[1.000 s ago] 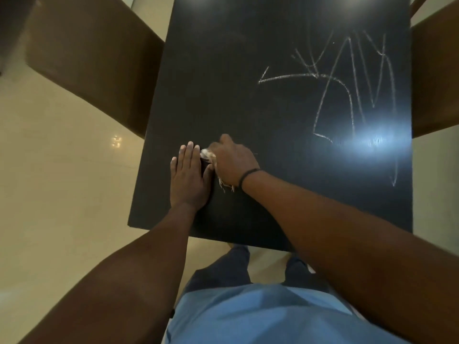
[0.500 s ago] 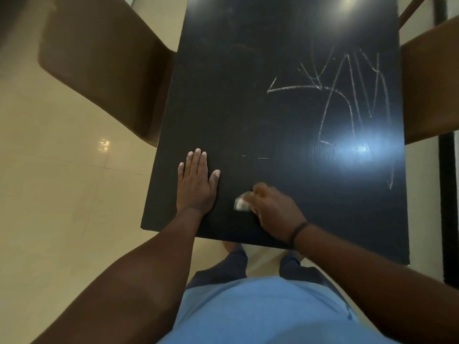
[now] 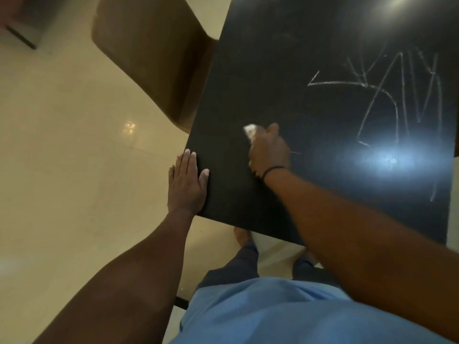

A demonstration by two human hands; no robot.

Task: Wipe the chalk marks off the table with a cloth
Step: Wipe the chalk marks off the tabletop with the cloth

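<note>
A black table (image 3: 273, 58) fills the upper right of the head view. White chalk marks (image 3: 387, 95) scrawl across its right half, and a short faint stroke (image 3: 295, 152) lies just right of my right hand. My right hand (image 3: 269, 150) presses a small white cloth (image 3: 250, 131) onto the table's near-left area; only the cloth's tip shows past the fingers. My left hand (image 3: 186, 182) lies flat with fingers spread on the table's near-left corner, holding nothing.
A brown chair (image 3: 154, 53) stands against the table's left side. Cream floor tiles (image 3: 62, 157) spread to the left. A bright light glare (image 3: 385, 160) sits on the table's right part. My blue shirt and legs are below the near edge.
My right hand has slid the cloth away from the near edge, up and further onto the table. The left hand stays flat at the corner; the camera view has shifted left.
</note>
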